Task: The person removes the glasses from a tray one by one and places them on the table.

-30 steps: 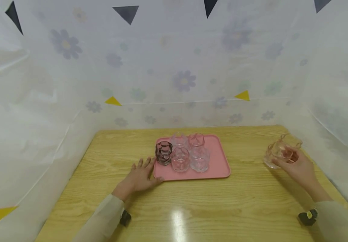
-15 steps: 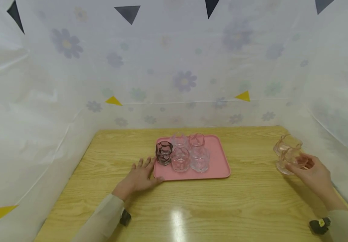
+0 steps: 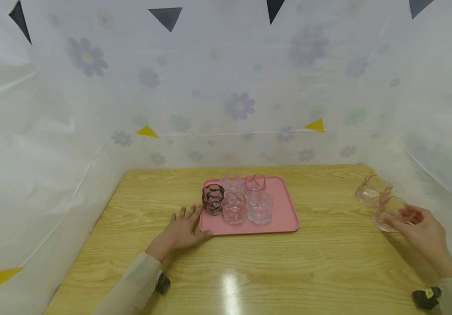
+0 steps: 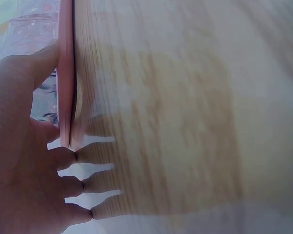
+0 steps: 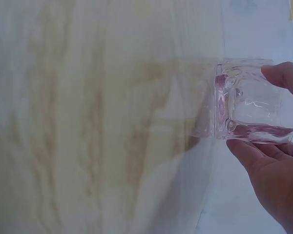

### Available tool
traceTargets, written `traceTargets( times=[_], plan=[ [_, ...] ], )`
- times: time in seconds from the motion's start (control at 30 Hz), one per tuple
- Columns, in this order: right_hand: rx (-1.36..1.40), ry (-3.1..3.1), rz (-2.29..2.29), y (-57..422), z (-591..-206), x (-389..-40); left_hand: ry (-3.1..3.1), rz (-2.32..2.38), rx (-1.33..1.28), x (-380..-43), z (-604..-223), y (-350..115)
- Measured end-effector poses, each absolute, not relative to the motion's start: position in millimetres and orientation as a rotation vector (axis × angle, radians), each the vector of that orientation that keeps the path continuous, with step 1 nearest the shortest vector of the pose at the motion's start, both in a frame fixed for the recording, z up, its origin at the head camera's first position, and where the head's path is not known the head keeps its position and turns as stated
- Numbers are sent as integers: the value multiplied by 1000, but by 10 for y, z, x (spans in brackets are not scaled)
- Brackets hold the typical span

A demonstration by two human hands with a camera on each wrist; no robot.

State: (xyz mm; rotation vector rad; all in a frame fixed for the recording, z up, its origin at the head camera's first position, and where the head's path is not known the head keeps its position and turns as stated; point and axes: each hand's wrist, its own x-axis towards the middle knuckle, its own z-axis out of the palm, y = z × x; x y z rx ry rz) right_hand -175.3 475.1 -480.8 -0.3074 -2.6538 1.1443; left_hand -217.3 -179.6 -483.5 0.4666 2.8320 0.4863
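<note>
My right hand (image 3: pixel 422 234) has its thumb and fingers curled round a clear pink-tinted glass (image 3: pixel 391 213) at the far right edge of the wooden table (image 3: pixel 328 262). In the right wrist view the glass (image 5: pixel 249 105) sits with its base at the table's edge; whether it is fully set down or a touch above the wood I cannot tell. Just behind it stands a second pink-tinted glass (image 3: pixel 371 190), close enough that the 2 look nearly touching, so I judge the held one is kept low and upright to avoid knocking it. My left hand (image 3: pixel 180 232) holds nothing: it lies flat with straight fingers on the table, its thumb side against the near left corner of the pink tray (image 3: pixel 285 218), which reads to me as bracing the tray. The left wrist view shows the tray's rim (image 4: pixel 66 73) pressed along that hand (image 4: pixel 19 161). On the tray stand 5 glasses bunched toward its left half: 1 dark smoky glass (image 3: pixel 213 199) at the left and 4 clear ones (image 3: pixel 259 208) beside it.
</note>
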Motion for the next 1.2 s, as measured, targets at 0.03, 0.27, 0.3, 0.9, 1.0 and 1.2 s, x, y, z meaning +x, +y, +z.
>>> traceTargets(
  times=[0.03, 0.27, 0.3, 0.9, 1.0, 1.2],
  plan=[
    [-316, -2658, 1133, 4770, -4813, -1750, 2831, 485, 467, -2174, -4838, -1796],
    [-372, -2712, 1086, 4871, -4832, -1725, 2820, 486, 475, -2179, -4841, -1788],
    [-375, -2714, 1087, 4879, -4832, -1725, 2821, 484, 477, -2179, -4840, -1786],
    [-351, -2749, 1052, 4872, -4840, -1762, 2835, 466, 482, -2183, -4836, -1793],
    [-324, -2755, 1050, 4850, -4765, -1765, 2833, 477, 478, -2180, -4831, -1794],
    [-256, -2728, 1037, 4756, -4570, -1803, 2823, 486, 471, -2176, -4819, -1798]
  ],
)
